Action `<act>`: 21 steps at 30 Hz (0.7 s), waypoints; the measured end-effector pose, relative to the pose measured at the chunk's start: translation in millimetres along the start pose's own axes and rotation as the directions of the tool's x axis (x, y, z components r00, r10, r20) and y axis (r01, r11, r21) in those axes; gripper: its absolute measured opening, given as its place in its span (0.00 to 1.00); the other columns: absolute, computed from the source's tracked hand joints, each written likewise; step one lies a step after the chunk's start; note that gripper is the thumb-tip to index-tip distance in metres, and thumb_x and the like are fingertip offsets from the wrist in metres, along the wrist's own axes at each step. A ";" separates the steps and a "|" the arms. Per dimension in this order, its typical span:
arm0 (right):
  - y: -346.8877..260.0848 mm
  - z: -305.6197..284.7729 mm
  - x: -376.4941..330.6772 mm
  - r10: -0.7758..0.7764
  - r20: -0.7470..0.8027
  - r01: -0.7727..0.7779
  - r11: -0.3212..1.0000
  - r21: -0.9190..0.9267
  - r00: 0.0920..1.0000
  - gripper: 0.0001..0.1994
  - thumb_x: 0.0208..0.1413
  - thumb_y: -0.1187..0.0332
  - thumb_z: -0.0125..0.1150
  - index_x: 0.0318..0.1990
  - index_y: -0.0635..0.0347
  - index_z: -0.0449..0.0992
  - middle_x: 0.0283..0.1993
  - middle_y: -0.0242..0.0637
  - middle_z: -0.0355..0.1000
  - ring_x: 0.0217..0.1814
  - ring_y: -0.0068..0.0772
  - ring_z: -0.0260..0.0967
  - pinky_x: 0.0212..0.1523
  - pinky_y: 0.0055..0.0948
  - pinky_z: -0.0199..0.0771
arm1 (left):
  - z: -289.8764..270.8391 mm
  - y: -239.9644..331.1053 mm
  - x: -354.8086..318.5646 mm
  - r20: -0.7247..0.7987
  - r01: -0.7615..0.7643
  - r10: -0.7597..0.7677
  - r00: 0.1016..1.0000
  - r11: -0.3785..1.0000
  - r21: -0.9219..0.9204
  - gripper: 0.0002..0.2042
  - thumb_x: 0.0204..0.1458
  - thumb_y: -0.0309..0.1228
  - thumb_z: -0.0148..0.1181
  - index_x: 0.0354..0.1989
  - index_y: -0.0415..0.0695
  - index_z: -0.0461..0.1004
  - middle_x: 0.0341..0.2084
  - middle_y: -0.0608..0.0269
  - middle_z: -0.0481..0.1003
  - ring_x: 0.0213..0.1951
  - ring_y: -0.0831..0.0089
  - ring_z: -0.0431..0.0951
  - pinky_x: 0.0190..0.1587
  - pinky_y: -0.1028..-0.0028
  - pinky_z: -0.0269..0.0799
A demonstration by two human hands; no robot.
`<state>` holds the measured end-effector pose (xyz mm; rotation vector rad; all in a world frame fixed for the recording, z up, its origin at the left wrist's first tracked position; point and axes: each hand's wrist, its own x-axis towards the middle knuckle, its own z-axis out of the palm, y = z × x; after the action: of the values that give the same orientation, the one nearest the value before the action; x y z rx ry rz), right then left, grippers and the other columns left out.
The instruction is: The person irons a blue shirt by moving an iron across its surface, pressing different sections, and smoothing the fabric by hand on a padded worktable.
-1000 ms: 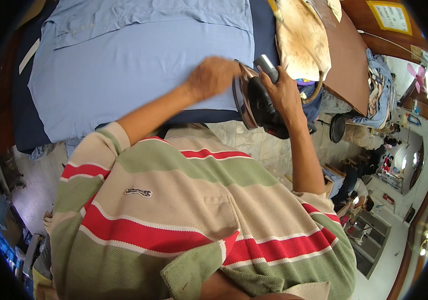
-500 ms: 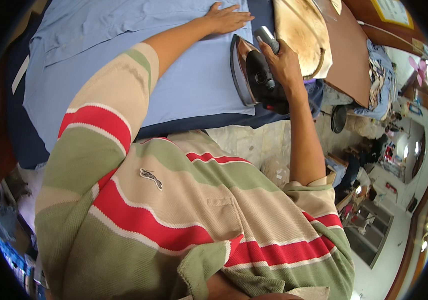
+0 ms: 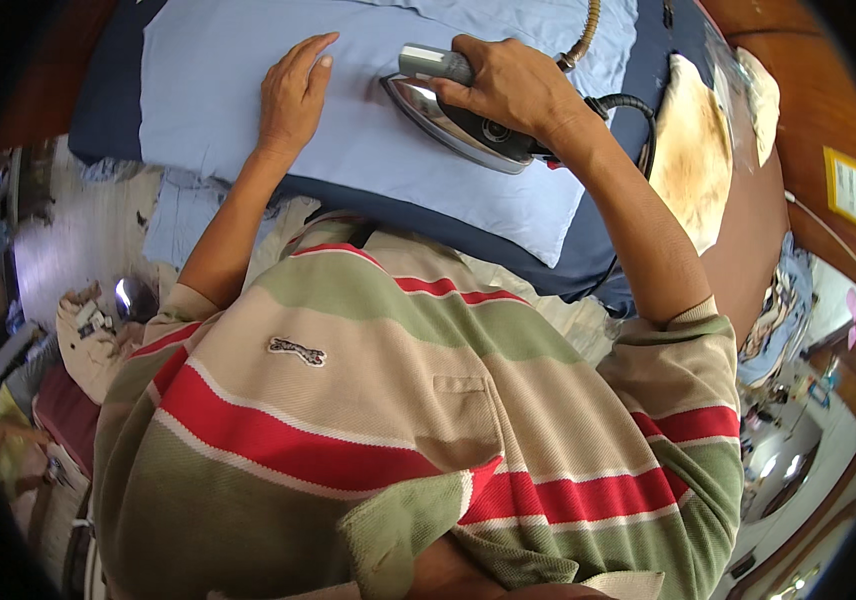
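Since the earlier frames, both hands and the iron have come to sit lower and more central in the head view, and the iron has gone from a steep tilt on its edge to lying nearly flat, nose pointing toward the left hand.

Head view: the left hand (image 3: 293, 95) lies open, fingers spread and palm down, on the light blue cloth (image 3: 368, 150); as I judge it, it pins the fabric taut so it does not bunch ahead of the sole. The right hand (image 3: 508, 85) is wrapped tight round the handle of the steam iron (image 3: 453, 120), whose shiny sole rests on the cloth just beside the left hand, not touching it. A braided hose (image 3: 585, 35) and a black cord (image 3: 638, 110) run off from the iron's back end, away from the cloth.

The cloth is spread over a dark blue padded bench (image 3: 588, 260) that carries it all. At the right end of the bench lies a scorched, brown-stained pad (image 3: 693, 160), probably the iron's resting place.

No open container shows near the hands; the clutter at the rim is too small to read.
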<state>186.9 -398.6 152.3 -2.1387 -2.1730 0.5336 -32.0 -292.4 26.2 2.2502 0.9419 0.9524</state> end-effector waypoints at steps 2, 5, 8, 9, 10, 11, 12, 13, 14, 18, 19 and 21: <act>-14.7 3.9 2.2 -0.094 -0.014 0.094 0.996 0.005 0.995 0.21 0.51 0.48 0.54 0.36 0.60 0.73 0.21 0.49 0.72 0.27 0.51 0.72 0.30 0.42 0.72 | -6.4 -16.1 -17.4 -0.004 0.054 -0.053 0.999 0.998 0.037 0.14 0.58 0.33 0.45 0.50 0.45 0.70 0.47 0.59 0.72 0.49 0.61 0.72 0.51 0.67 0.65; -41.3 8.1 -11.1 -0.194 0.088 0.195 0.981 0.007 0.977 0.21 0.50 0.47 0.54 0.36 0.59 0.71 0.20 0.48 0.71 0.26 0.52 0.72 0.27 0.43 0.72 | -13.4 -17.6 -22.3 -0.023 0.096 -0.098 0.995 0.994 -0.059 0.15 0.58 0.33 0.44 0.51 0.45 0.70 0.47 0.59 0.72 0.48 0.61 0.72 0.51 0.69 0.65; -55.9 16.5 -29.6 -0.303 0.157 0.300 0.953 0.043 0.940 0.20 0.51 0.49 0.54 0.34 0.60 0.71 0.21 0.47 0.71 0.26 0.50 0.72 0.27 0.43 0.73 | -16.5 -17.2 -23.9 -0.016 0.178 -0.181 0.983 0.976 -0.129 0.15 0.59 0.33 0.43 0.52 0.45 0.69 0.47 0.58 0.72 0.49 0.61 0.72 0.51 0.71 0.65; -58.1 15.8 -32.8 -0.310 0.177 0.302 0.951 0.073 0.934 0.20 0.51 0.49 0.53 0.33 0.60 0.71 0.20 0.47 0.71 0.26 0.50 0.72 0.27 0.43 0.73 | -16.0 -17.7 -24.2 -0.033 0.165 -0.171 0.985 0.976 -0.142 0.15 0.59 0.33 0.43 0.52 0.46 0.69 0.47 0.58 0.72 0.49 0.62 0.72 0.51 0.71 0.66; -57.4 15.3 -29.6 -0.299 0.161 0.293 0.954 0.060 0.941 0.20 0.51 0.50 0.54 0.33 0.60 0.71 0.20 0.47 0.71 0.26 0.49 0.72 0.27 0.42 0.73 | -15.5 -18.5 -24.6 -0.049 0.152 -0.162 0.986 0.976 -0.154 0.15 0.59 0.33 0.43 0.52 0.46 0.69 0.47 0.58 0.72 0.48 0.62 0.73 0.50 0.72 0.66; -55.8 14.7 -24.3 -0.288 0.144 0.284 0.958 0.048 0.947 0.20 0.51 0.50 0.54 0.33 0.60 0.70 0.20 0.46 0.71 0.25 0.49 0.72 0.27 0.42 0.73 | -15.2 -19.5 -24.5 -0.065 0.139 -0.152 0.986 0.976 -0.166 0.15 0.59 0.33 0.43 0.52 0.47 0.69 0.47 0.59 0.73 0.47 0.63 0.73 0.50 0.72 0.66; -55.4 13.8 -21.7 -0.274 0.129 0.272 0.962 0.035 0.953 0.19 0.51 0.50 0.54 0.33 0.60 0.70 0.20 0.46 0.71 0.25 0.49 0.72 0.27 0.42 0.73 | -15.1 -20.0 -24.4 -0.064 0.145 -0.157 0.985 0.976 -0.164 0.15 0.59 0.34 0.43 0.52 0.47 0.69 0.47 0.59 0.73 0.47 0.63 0.73 0.49 0.72 0.67; -56.0 13.2 -21.1 -0.255 0.133 0.253 0.967 0.027 0.958 0.19 0.51 0.50 0.54 0.33 0.60 0.70 0.20 0.46 0.71 0.25 0.49 0.72 0.27 0.41 0.73 | -15.3 -20.5 -23.8 -0.063 0.151 -0.162 0.985 0.975 -0.162 0.15 0.59 0.34 0.43 0.52 0.47 0.70 0.47 0.59 0.73 0.46 0.64 0.74 0.49 0.73 0.67; -56.6 13.0 -20.6 -0.235 0.137 0.235 0.972 0.019 0.962 0.20 0.50 0.50 0.54 0.33 0.61 0.70 0.19 0.46 0.71 0.25 0.48 0.72 0.27 0.41 0.73 | -15.3 -20.8 -23.6 -0.062 0.156 -0.168 0.984 0.975 -0.159 0.15 0.59 0.34 0.43 0.52 0.47 0.70 0.47 0.59 0.73 0.46 0.65 0.74 0.48 0.73 0.67; -60.8 12.0 -29.5 -0.321 0.204 0.322 0.946 0.028 0.925 0.19 0.51 0.50 0.54 0.36 0.59 0.71 0.20 0.44 0.71 0.25 0.47 0.72 0.27 0.40 0.73 | -15.9 -16.9 -23.9 -0.041 0.215 -0.226 0.973 0.957 -0.194 0.14 0.59 0.34 0.44 0.51 0.47 0.70 0.46 0.60 0.74 0.45 0.66 0.74 0.48 0.73 0.67; -62.9 9.4 -30.9 -0.321 0.261 0.324 0.945 0.030 0.910 0.19 0.51 0.50 0.54 0.36 0.58 0.71 0.20 0.44 0.72 0.25 0.47 0.72 0.27 0.40 0.73 | -17.1 -14.7 -24.2 -0.036 0.227 -0.238 0.971 0.954 -0.196 0.14 0.59 0.34 0.44 0.51 0.47 0.70 0.46 0.60 0.74 0.45 0.66 0.74 0.48 0.73 0.68; -62.1 8.5 -28.2 -0.289 0.242 0.287 0.957 0.044 0.926 0.19 0.51 0.49 0.54 0.38 0.57 0.71 0.21 0.44 0.72 0.26 0.48 0.72 0.28 0.40 0.74 | -16.2 -16.0 -23.5 -0.043 0.219 -0.232 0.972 0.954 -0.206 0.14 0.59 0.34 0.45 0.50 0.47 0.70 0.45 0.60 0.74 0.45 0.66 0.75 0.48 0.73 0.68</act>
<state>126.2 -427.1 167.1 -1.7795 -2.5486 0.8174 -62.7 -297.2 16.0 1.9076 1.0566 0.9763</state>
